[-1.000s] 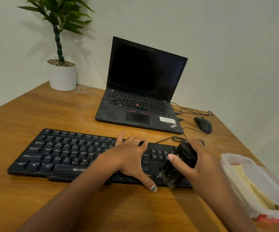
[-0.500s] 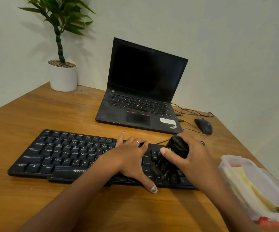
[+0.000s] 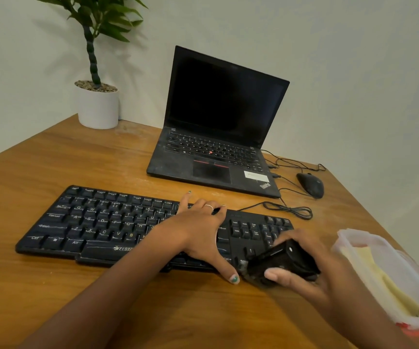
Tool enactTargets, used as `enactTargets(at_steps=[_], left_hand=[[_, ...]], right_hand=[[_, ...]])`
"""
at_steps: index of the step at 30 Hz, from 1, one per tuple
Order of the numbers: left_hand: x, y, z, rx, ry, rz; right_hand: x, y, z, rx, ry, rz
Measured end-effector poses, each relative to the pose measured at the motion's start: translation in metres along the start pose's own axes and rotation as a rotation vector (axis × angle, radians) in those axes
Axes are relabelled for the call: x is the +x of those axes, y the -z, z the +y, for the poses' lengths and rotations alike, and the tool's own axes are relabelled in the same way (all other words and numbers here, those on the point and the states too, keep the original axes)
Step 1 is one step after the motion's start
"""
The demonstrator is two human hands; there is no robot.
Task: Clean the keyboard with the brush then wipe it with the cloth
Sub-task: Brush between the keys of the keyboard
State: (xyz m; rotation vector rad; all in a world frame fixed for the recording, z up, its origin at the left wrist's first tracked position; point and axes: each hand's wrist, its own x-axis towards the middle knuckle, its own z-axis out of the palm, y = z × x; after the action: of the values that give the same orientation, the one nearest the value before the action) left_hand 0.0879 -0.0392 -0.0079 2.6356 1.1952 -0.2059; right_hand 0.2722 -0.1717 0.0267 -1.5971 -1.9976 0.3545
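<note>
Head view: brush gripped at the keyboard's right end

The keyboard [image 3: 127, 222] lay on the table [image 3: 52, 157], pressed by the spread fingers of the left hand [image 3: 200, 230]. The brush [image 3: 278, 263] was gripped in the curled fingers of the right hand [image 3: 311, 270], its bristles at the keyboard's near right corner.

Open laptop [image 3: 218, 137] (screen dark), mouse [image 3: 310, 184], potted plant [image 3: 97, 96] on wooden table [image 3: 52, 157].

container [image 3: 369, 244] right, laptop [image 3: 218, 159] behind keyboard [image 3: 97, 222]

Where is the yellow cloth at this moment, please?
In the head view, the yellow cloth lies inside the clear plastic container at the table's right edge, just right of the right hand.
</note>
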Motion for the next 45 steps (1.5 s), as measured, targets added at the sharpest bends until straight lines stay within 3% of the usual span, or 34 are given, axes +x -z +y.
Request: enactTargets(at_steps=[4, 8, 11, 14, 18, 26, 30, 36, 40, 45], left_hand=[[0.0, 0.0, -0.001, -0.01, -0.002, 0.005], [-0.001, 0.0, 0.0, -0.006, 0.001, 0.004], [-0.001, 0.0, 0.0, -0.006, -0.003, 0.004], [-0.001, 0.0, -0.001, -0.016, 0.003, 0.001], [0.0, 0.0, 0.0, -0.01, 0.003, 0.005], [-0.001, 0.0, 0.0, -0.016, 0.009, 0.001], [0.0, 0.0, 0.0, -0.009, 0.009, 0.002], [0.0, 0.0, 0.0, -0.009, 0.004, 0.001], [0.0, 0.0, 0.0, -0.003, 0.008, 0.001], [-0.001, 0.0, 0.0, -0.012, 0.006, 0.005]], right_hand=[[0.004, 0.025, -0.017, -0.265, 0.037, -0.094], [0.006, 0.019, -0.031, -0.037, 0.058, -0.066], [0.004, 0.003, -0.017, -0.197, 0.053, -0.222], [0.005, 0.017, -0.01, -0.325, -0.002, -0.181], [0.003, 0.014, -0.011, -0.04, 0.035, -0.076], [0.006, 0.014, -0.01, -0.299, 0.063, -0.115], [0.007, 0.01, -0.019, -0.17, 0.097, -0.132], [0.008, 0.02, -0.01, -0.281, 0.03, -0.107], [0.008, 0.016, -0.022, -0.103, 0.072, -0.105], [0.007, 0.011, -0.012, -0.247, 0.06, -0.133]])
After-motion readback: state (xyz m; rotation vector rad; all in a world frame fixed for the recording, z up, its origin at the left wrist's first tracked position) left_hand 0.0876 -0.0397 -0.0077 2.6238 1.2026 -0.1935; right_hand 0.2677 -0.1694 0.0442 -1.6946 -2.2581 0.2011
